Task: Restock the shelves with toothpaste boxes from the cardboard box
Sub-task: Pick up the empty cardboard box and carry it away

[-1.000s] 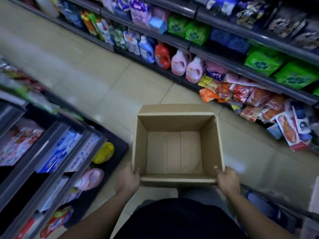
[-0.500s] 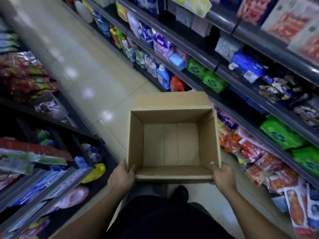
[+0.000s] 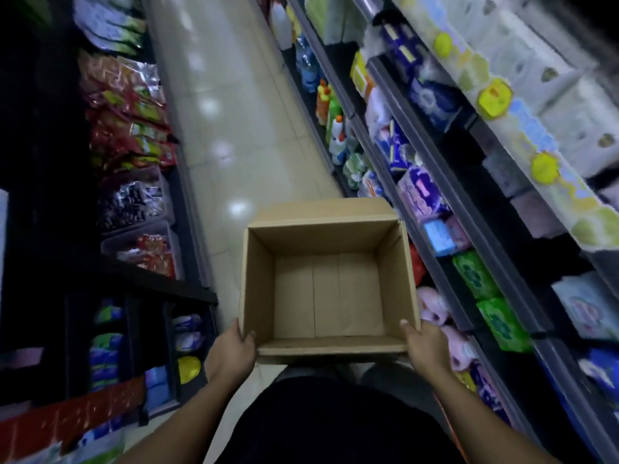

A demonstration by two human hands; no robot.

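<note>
I carry an open brown cardboard box (image 3: pixel 328 296) in front of my body, above the aisle floor. Its inside is bare cardboard; no toothpaste boxes show in it. My left hand (image 3: pixel 231 353) grips the box's near left corner, thumb over the rim. My right hand (image 3: pixel 425 346) grips the near right corner the same way. Both forearms reach in from the bottom of the view.
A pale tiled aisle floor (image 3: pixel 227 128) runs ahead between two shelf racks. The right rack (image 3: pixel 445 195) holds bottles, tissue packs and green packets. The left rack (image 3: pixel 134 162) holds snack bags and small packets.
The view has turned and lifted to look down the aisle. The box stays held in both hands at the same grip; the right shelves now pass closer beside it.
</note>
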